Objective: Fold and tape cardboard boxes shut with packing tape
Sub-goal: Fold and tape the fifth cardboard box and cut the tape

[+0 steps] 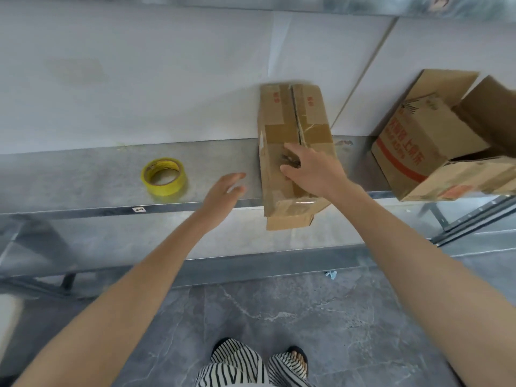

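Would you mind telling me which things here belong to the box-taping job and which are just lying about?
For the job: narrow cardboard box under the right hand; yellow tape roll; open printed box.
Lying about: blue scrap on the floor; small label on the shelf edge.

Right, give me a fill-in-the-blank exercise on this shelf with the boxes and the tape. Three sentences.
1. The tape roll lying on the metal shelf is ____ in colour.
2. The right hand rests on top of the narrow box, while the left hand, fingers straight, holds ____.
3. The open box at the far right bears ____ print on its side.

Missing words: yellow; nothing; red.
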Motion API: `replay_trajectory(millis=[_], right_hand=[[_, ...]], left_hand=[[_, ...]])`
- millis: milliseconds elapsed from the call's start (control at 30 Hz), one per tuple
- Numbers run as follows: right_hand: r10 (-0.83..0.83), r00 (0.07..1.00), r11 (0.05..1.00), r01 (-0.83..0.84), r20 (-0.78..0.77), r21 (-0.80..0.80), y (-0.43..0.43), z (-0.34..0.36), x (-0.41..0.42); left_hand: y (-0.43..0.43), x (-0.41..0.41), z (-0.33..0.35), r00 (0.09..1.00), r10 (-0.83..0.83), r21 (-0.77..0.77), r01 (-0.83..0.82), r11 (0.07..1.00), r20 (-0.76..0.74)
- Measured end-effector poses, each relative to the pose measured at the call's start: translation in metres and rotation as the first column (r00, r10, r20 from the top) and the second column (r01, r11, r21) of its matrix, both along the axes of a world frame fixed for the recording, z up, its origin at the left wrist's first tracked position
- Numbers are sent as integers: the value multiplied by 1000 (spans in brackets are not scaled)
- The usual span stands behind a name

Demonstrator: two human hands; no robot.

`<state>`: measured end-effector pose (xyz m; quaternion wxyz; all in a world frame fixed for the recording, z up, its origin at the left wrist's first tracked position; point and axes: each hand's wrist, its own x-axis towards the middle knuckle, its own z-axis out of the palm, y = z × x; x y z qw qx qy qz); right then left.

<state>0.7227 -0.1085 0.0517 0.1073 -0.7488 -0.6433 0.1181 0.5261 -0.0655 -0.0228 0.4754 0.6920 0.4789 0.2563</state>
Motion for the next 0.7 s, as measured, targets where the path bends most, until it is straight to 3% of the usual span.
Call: replay_trajectory(millis=[133,233,400,567,700], right_hand=[[73,997,997,-74,-19,-25,-3,-3,12],[112,991,994,-113,-68,-10,-3,-7,21],[173,978,985,-172,-116,17,-3,-12,29],[207,977,975,-201,-59,89,-5,-19,33],[237,971,966,-232,-29,116,-6,-23,33]], left_hand=[[-22,29,12,982,13,-212,28,977,189],[-29,36,10,971,84,-260,-23,965,223],[-34,43,-8,955,267,-224,-234,946,131],[-41,68,-11,936,346,-60,-343,937,61],[-47,77,-19,914,390,-44,-388,921,107]])
